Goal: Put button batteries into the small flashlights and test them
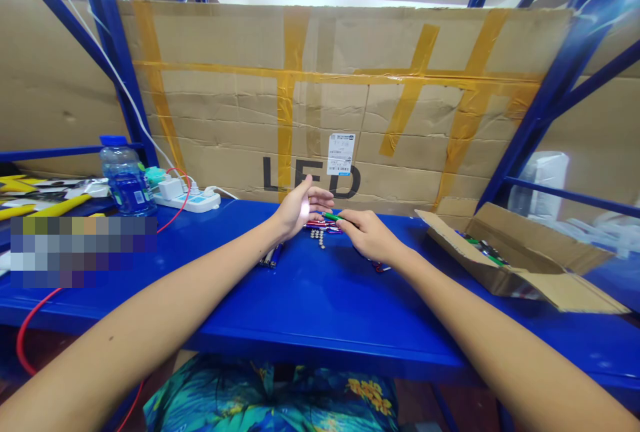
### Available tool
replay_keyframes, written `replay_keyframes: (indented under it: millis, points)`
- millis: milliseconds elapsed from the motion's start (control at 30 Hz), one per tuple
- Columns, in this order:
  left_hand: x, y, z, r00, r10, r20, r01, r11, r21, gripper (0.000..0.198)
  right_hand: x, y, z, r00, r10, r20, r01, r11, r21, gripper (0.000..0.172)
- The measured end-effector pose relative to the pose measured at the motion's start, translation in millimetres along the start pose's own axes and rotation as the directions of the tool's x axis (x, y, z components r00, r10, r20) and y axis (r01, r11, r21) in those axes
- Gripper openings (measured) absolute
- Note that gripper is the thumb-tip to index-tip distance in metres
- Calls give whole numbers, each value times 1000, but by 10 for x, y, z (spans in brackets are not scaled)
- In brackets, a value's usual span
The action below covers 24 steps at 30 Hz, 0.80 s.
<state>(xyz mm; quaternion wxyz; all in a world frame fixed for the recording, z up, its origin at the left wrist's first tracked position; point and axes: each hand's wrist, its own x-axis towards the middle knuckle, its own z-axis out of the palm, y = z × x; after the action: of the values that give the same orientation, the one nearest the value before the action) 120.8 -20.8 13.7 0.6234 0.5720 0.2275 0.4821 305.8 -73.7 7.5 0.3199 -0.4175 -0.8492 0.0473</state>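
Observation:
In the head view my right hand (pixel 369 232) grips a slim green flashlight (pixel 332 217), its tip pointed at my other palm. My left hand (pixel 300 209) is open beside it, thumb up and fingers stretched, with a bright spot of light on the palm. Below and between the hands, several small silver button cells (pixel 317 237) lie in short rows on the blue table. Red and purple slim metal pieces (pixel 320 225) lie just behind them. Dark slim tubes (pixel 271 257) sit under my left wrist, and a small red item with a metal clip (pixel 381 267) lies below my right wrist.
An open cardboard box (pixel 505 279) with green and dark slim pieces stands at right. At left are a water bottle (pixel 128 182), a white power strip (pixel 187 200) and a red cable (pixel 30 332). A large cardboard sheet (pixel 230 119) closes the back between blue posts.

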Motion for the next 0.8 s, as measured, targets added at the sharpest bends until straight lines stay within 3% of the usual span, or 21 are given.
replay_keyframes:
  millis: [433,800]
  points:
    - [8,12,1,1000,-11,20,12,1000,-21,62,-9,25,-31,995,20,-94,-15,998,56,23]
    - [13,8,-5,1000,-14,-2,13,999,-51,61,-14,-2,-31,997,25,-78,-25,1000,-7,25]
